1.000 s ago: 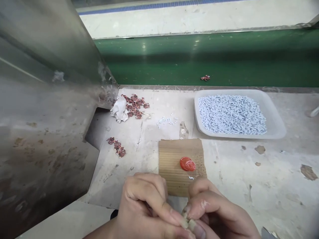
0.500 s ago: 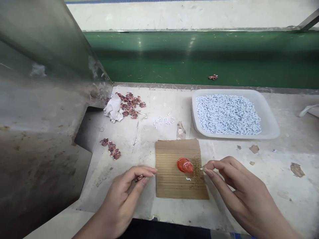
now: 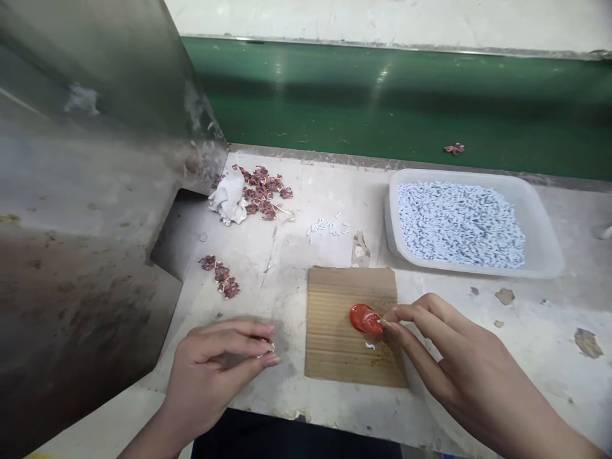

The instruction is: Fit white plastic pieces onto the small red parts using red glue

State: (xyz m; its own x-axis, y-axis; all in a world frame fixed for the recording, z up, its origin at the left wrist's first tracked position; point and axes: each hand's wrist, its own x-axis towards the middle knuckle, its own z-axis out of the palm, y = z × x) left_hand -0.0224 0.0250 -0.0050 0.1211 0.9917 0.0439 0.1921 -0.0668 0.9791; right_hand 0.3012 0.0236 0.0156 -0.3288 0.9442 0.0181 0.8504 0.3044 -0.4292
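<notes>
My left hand (image 3: 224, 357) is left of the cardboard square, thumb and fingers pinched on a small reddish-brown piece that is mostly hidden now; only a pale edge shows at the fingertips. My right hand (image 3: 440, 350) pinches a tiny white piece, its tip at the small red lid-like dish (image 3: 358, 317) of glossy red paste. The dish rests on the corrugated cardboard square (image 3: 329, 344). Just below it on the cardboard lies a loose white squiggle-shaped piece (image 3: 370, 346).
A translucent tub (image 3: 545, 236) holds a heap of small white pieces. Several white pieces (image 3: 325, 226) lie loose on the table. Reddish-brown pieces (image 3: 262, 191) sit beside crumpled white tissue (image 3: 229, 199), with a row of more (image 3: 221, 278) nearer. A metal panel (image 3: 95, 191) stands left; a green belt (image 3: 335, 108) runs behind.
My right hand has brought its white piece from the cardboard's right edge to the red paste. My left hand has drawn back left from the cardboard, and the view has shifted slightly.
</notes>
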